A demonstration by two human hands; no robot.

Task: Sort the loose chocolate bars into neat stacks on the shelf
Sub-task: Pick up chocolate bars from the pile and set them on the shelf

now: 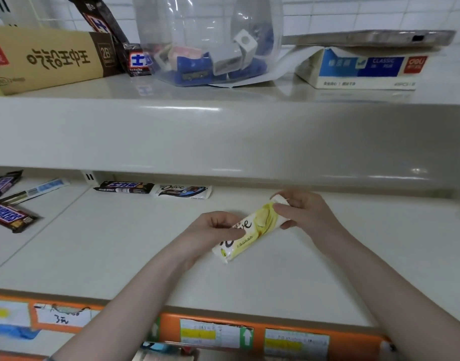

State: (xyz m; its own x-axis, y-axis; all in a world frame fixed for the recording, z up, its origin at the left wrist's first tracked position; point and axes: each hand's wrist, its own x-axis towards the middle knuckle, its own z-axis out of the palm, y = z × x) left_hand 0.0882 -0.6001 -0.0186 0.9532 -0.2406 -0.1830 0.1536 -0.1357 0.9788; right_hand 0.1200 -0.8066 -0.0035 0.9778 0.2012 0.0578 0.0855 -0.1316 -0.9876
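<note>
Looking down through the head camera, I see the lower shelf [119, 256] filling the middle and bottom of the frame, pale and glossy, with an orange price strip [223, 319] along its front edge. Above it, the upper shelf [223, 131] crosses the whole width. On that upper shelf, at the upper left, lies a tan cardboard box [41, 58]; in the upper middle stands a clear plastic bag [210, 48] with blue and white bits inside; at the upper right sits a blue and white box [364, 71] with a flat phone-like slab [367, 37] on top.

Near the centre, I hold a yellow chocolate bar [252, 227] just above the lower shelf, lying slantwise, its far end up and to the right. My left hand [215, 227] pinches its near half, thumb across the wrapper. My right hand [301, 209] grips its far end, fingers curled round it.

At the back of the lower shelf, a dark bar [124, 187] and a white bar [183, 191] lie end to end, touching. At the left edge, loose brown bars [7, 217] lie scattered at angles, beside a thin pale wrapper [38, 190].
</note>
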